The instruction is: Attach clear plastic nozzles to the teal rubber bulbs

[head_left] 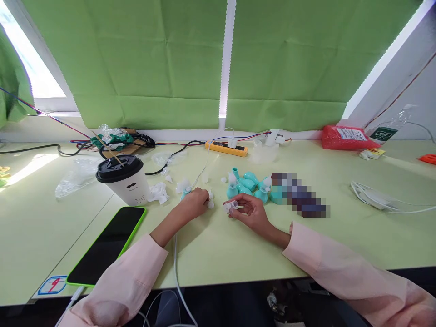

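Note:
Near the middle of the table, my right hand [251,212] pinches a small clear plastic piece [233,206] between thumb and fingers. To its left my left hand [197,203] rests low over the table with curled fingers, beside small white pieces [210,204]; whether it grips one is hidden. A teal bottle-shaped piece [185,192] with a whitish top stands just behind my left hand. Several teal pieces [247,183] lie or stand behind my right hand, two of them with whitish tops. A small white piece [224,180] lies between the hands, farther back.
A lidded paper cup [131,186] and a phone [109,243] are at the left. A white cable crosses near my left hand. Behind are an orange power strip [226,148] and plastic wrap. A red package [349,137], bottle [388,129] and coiled white cable [373,197] lie right.

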The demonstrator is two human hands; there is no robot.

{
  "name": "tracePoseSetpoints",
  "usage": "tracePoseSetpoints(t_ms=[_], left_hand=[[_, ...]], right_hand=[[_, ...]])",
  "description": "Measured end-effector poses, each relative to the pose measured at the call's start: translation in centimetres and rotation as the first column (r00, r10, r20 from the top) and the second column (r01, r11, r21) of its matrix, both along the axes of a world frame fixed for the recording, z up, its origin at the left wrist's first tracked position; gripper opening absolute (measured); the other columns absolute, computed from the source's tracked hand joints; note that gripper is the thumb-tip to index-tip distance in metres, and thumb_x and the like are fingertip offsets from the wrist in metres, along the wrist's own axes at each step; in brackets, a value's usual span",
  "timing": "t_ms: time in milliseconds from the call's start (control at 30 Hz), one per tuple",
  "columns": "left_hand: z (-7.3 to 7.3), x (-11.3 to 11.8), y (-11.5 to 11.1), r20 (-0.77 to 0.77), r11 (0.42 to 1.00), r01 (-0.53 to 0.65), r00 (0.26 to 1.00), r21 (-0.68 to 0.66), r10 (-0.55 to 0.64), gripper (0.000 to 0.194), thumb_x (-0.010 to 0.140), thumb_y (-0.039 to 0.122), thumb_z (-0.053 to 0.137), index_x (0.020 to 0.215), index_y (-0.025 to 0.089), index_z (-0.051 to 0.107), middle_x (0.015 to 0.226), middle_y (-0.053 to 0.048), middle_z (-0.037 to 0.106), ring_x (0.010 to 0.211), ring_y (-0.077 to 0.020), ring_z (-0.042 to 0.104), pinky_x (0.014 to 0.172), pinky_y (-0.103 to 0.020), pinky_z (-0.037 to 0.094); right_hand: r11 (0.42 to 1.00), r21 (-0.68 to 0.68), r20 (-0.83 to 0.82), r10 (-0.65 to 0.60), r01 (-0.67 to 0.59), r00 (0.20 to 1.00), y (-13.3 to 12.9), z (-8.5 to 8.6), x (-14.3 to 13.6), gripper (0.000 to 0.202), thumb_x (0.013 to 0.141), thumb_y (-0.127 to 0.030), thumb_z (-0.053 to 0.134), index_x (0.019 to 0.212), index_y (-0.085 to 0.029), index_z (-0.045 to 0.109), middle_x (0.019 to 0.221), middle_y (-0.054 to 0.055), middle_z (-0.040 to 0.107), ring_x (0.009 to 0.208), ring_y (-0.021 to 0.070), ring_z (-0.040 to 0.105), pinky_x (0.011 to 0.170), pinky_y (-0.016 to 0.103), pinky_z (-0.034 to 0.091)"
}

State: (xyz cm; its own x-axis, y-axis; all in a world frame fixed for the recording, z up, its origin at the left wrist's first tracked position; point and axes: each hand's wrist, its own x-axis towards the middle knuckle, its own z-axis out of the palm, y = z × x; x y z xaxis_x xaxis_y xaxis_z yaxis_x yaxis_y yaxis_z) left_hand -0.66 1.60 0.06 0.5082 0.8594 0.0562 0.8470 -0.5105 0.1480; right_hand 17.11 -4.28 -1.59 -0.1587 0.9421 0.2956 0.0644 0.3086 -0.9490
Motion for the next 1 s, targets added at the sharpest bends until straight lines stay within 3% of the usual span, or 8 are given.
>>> tracePoseSetpoints(t_ms=[200, 333, 433, 533, 600, 800, 1000], left_hand=[[0.4, 0.3, -0.4, 0.031, 0.999, 0.012, 0.999, -0.032, -0.011, 0.019, 0.068, 0.015, 0.044, 0.075, 0.014, 0.061, 0.069, -0.007, 0.059, 0.071, -0.0171, 0.057, 0.059, -0.023, 0.041], [1.4, 0.7, -0.7, 0.072, 1.000, 0.016, 0.997, -0.012, -0.016, 0.018, 0.068, 0.019, 0.045, 0.075, 0.014, 0.061, 0.057, -0.004, 0.056, 0.064, -0.0159, 0.055, 0.056, -0.023, 0.040], [2.5, 0.8, -1.2, 0.255, 0.997, 0.060, 0.966, -0.056, -0.044, 0.017, 0.068, 0.023, 0.047, 0.073, 0.014, 0.060, 0.051, 0.000, 0.053, 0.051, -0.0098, 0.049, 0.050, -0.019, 0.038], [3.0, 0.8, -1.6, 0.500, 0.973, 0.168, 0.863, -0.160, -0.067, 0.021, 0.067, 0.028, 0.049, 0.071, 0.012, 0.062, 0.047, 0.002, 0.049, 0.042, -0.0057, 0.040, 0.042, -0.016, 0.034], [3.0, 0.8, -1.7, 0.565, 0.949, 0.238, 0.821, -0.206, -0.084, 0.022, 0.067, 0.029, 0.051, 0.072, 0.012, 0.063, 0.046, 0.003, 0.048, 0.040, -0.0044, 0.037, 0.039, -0.016, 0.032], [3.0, 0.7, -1.8, 0.618, 0.919, 0.307, 0.781, -0.247, -0.095, 0.024, 0.068, 0.030, 0.051, 0.077, 0.012, 0.065, 0.050, 0.001, 0.054, 0.038, -0.0030, 0.036, 0.039, -0.015, 0.033], [3.1, 0.6, -2.0, 0.551, 0.945, 0.313, 0.807, -0.094, -0.213, 0.024, 0.072, 0.028, 0.048, 0.081, 0.014, 0.065, 0.055, -0.001, 0.059, 0.043, -0.0049, 0.042, 0.043, -0.017, 0.036]], right_hand=[[0.998, -0.058, -0.019, -0.015, 0.014, 1.000, 0.2, -0.1, -0.1, 0.018, 0.061, -0.025, 0.063, 0.074, -0.015, 0.054, 0.076, 0.005, 0.059, 0.065, 0.0136, 0.056, 0.061, 0.030, 0.051], [0.992, -0.124, -0.091, 0.001, -0.013, 0.996, 0.5, -0.4, -0.2, 0.021, 0.058, -0.025, 0.066, 0.073, -0.015, 0.055, 0.073, 0.003, 0.058, 0.061, 0.0134, 0.056, 0.058, 0.031, 0.050], [0.986, -0.163, -0.141, 0.003, -0.026, 0.990, 0.7, -0.5, -0.3, 0.022, 0.057, -0.027, 0.066, 0.072, -0.014, 0.056, 0.068, 0.003, 0.058, 0.059, 0.0137, 0.056, 0.057, 0.031, 0.050], [0.983, -0.178, -0.177, 0.021, -0.053, 0.984, 0.7, -0.4, -0.3, 0.022, 0.060, -0.029, 0.065, 0.073, -0.014, 0.057, 0.063, 0.002, 0.058, 0.055, 0.0127, 0.056, 0.056, 0.031, 0.050], [0.983, -0.175, -0.189, 0.029, -0.063, 0.982, 0.6, -0.2, -0.3, 0.021, 0.060, -0.029, 0.064, 0.074, -0.014, 0.057, 0.061, 0.001, 0.058, 0.053, 0.0118, 0.055, 0.055, 0.030, 0.049], [0.987, -0.144, -0.186, 0.040, -0.068, 0.982, 0.6, 0.0, -0.2, 0.019, 0.062, -0.028, 0.063, 0.076, -0.014, 0.059, 0.060, 0.001, 0.058, 0.053, 0.0114, 0.054, 0.055, 0.029, 0.048], [0.989, -0.136, -0.174, 0.041, -0.065, 0.984, 0.7, -0.1, -0.2, 0.017, 0.063, -0.027, 0.063, 0.074, -0.014, 0.060, 0.060, 0.001, 0.058, 0.052, 0.0106, 0.053, 0.053, 0.028, 0.047]])
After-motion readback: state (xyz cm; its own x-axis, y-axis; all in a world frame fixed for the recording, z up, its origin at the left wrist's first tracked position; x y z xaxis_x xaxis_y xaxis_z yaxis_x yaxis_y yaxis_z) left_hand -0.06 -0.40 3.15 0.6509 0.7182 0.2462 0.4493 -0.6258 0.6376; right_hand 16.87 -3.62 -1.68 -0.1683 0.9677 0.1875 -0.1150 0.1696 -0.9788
